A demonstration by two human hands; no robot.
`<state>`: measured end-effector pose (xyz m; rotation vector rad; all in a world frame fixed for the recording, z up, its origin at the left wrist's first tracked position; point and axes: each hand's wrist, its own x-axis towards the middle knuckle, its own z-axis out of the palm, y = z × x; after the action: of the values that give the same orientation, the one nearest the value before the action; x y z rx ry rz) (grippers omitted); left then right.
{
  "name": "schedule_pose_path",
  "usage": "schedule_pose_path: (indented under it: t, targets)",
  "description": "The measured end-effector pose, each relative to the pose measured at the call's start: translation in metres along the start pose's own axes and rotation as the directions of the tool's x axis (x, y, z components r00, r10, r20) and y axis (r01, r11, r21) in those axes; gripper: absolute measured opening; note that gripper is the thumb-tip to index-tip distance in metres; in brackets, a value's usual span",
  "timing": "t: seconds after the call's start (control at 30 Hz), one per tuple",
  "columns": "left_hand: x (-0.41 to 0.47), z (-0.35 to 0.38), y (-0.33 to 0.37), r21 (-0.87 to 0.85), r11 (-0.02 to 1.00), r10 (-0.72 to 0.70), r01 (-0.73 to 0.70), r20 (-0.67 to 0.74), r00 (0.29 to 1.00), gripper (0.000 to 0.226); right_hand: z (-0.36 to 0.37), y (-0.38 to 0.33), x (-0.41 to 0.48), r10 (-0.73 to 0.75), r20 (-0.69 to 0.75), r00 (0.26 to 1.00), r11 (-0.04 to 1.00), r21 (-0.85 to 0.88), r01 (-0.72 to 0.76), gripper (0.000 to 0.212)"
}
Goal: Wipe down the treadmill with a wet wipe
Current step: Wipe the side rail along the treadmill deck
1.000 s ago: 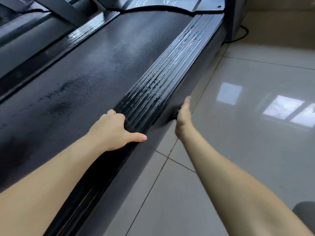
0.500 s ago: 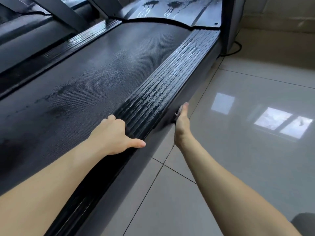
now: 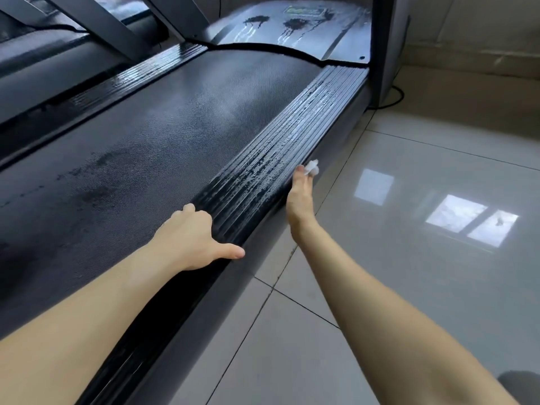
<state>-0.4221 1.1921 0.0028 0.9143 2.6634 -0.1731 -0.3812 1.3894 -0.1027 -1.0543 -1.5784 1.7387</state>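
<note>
The treadmill (image 3: 175, 135) fills the left of the view, its dark belt flanked by ribbed black side rails. The right rail (image 3: 271, 159) shines with wet streaks. My left hand (image 3: 193, 238) rests on the belt's edge, thumb laid across the right rail, fingers curled under at the knuckles. My right hand (image 3: 301, 197) reaches along the treadmill's outer side, just below the rail's edge. It holds a crumpled white wet wipe (image 3: 312, 167) at its fingertips, against the side panel.
The grey motor cover (image 3: 292, 30) at the far end carries dark drip marks. An upright post (image 3: 385, 39) stands at the far right corner with a black cable (image 3: 394, 100) on the floor beside it. Glossy floor tiles (image 3: 409, 258) lie to the right.
My right hand has slid forward along the treadmill's side, and the white wipe now shows at its fingertips. The view has tilted up. My left hand stays put.
</note>
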Motion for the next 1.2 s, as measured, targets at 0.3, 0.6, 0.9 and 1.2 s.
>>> schedule_pose_path:
  t: [0.3, 0.6, 0.9, 1.2]
  targets:
    - [0.002, 0.000, 0.002, 0.007, 1.000, -0.002, 0.002, 0.000, 1.000, 0.075, -0.005, 0.023, -0.130, -0.420, 0.327, 0.847, 0.729, -0.434, 0.529, 0.084]
    - [-0.003, 0.002, 0.002, 0.022, 1.000, -0.008, 0.009, -0.028, 1.000, 0.092, -0.025, -0.045, 0.003, -0.329, 0.474, 0.817, 0.274, -0.780, 0.563, 0.065]
    - [-0.003, 0.008, -0.002, 0.032, 0.999, 0.027, -0.023, -0.104, 0.994, 0.101, -0.037, -0.023, -0.066, -0.293, 0.842, 0.453, 0.059, -0.457, 0.887, 0.051]
    - [-0.005, 0.011, -0.011, 0.007, 0.999, 0.049, -0.049, -0.113, 0.992, 0.104, 0.009, -0.059, -0.001, -0.213, 0.645, 0.734, 0.080, -0.737, 0.671, 0.063]
